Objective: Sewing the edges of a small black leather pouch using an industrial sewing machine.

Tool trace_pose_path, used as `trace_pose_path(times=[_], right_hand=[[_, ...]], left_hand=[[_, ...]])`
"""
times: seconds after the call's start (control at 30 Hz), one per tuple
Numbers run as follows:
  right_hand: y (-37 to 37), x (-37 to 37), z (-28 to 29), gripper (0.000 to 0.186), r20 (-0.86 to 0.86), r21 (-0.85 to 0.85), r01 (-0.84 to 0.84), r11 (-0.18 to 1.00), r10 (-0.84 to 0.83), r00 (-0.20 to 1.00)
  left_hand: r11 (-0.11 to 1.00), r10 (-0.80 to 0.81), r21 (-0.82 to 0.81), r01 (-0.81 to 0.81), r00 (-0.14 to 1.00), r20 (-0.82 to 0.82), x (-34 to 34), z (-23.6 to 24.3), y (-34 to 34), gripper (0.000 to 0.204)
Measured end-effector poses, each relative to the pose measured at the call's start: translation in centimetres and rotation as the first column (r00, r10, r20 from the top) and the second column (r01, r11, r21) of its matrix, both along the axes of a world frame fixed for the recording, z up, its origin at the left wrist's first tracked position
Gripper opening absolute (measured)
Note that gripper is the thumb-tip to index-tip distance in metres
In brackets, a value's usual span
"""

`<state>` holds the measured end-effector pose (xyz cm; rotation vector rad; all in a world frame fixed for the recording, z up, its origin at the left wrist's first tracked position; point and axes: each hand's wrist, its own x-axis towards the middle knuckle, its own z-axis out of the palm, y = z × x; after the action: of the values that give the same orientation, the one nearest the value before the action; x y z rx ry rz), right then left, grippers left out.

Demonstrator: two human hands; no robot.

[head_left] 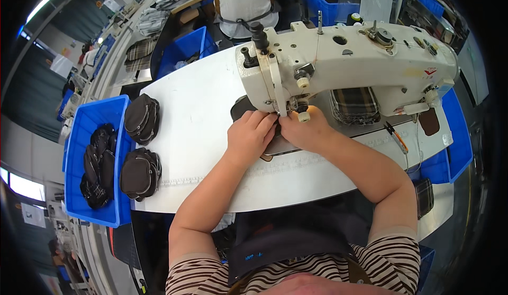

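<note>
Both of my hands are at the needle of a white sewing machine (344, 57) on a pale worktable (190, 99). My left hand (248, 136) has its curled fingers on a dark fabric piece (238, 107) left of the presser foot. My right hand (304, 131) pinches at the same piece just beside the foot, where the head partly hides the fingertips. A stack of plaid fabric pieces (353, 104) lies under the machine's arm, and orange-handled snips (397, 139) lie to the right.
Two dark pouches (142, 119) sit at the table's left beside a blue bin (71, 178) of dark items. More blue bins (460, 136) stand at the right and behind. A co-worker in a white top (243, 6) is beyond the table.
</note>
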<state>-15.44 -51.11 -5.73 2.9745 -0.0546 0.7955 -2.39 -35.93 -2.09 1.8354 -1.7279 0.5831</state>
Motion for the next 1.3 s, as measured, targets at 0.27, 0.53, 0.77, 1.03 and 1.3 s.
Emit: trace_pose_path(times=[0.27, 0.53, 0.77, 1.03, 1.3], right_hand=[[0.6, -0.1, 0.9, 0.021, -0.032, -0.095, 0.005, 0.996, -0.008, 0.999], [1.0, 0.1, 1.2, 0.010, 0.114, -0.241, -0.054, 0.969, 0.084, 0.990], [1.2, 0.2, 0.9, 0.019, 0.112, -0.072, -0.050, 0.996, 0.057, 0.992], [1.1, 0.2, 1.1, 0.015, 0.157, -0.193, 0.007, 0.981, 0.023, 0.987], [1.1, 0.1, 0.9, 0.013, 0.217, -0.277, 0.021, 0.961, 0.042, 0.975]], left_hand=[[0.998, 0.040, 0.049, -0.044, 0.996, 0.079, -0.3, -0.3, 0.1, 0.029], [0.991, 0.049, 0.121, -0.053, 0.998, 0.034, 0.3, -1.3, -0.1, 0.023], [0.996, 0.071, 0.069, -0.058, 0.978, -0.194, -0.5, -0.9, -0.4, 0.022], [0.991, 0.076, 0.135, -0.011, 0.871, -0.485, -0.4, 0.2, 0.4, 0.023], [0.908, -0.066, 0.247, 0.338, 0.697, -0.714, 2.7, -0.2, 0.7, 0.029]])
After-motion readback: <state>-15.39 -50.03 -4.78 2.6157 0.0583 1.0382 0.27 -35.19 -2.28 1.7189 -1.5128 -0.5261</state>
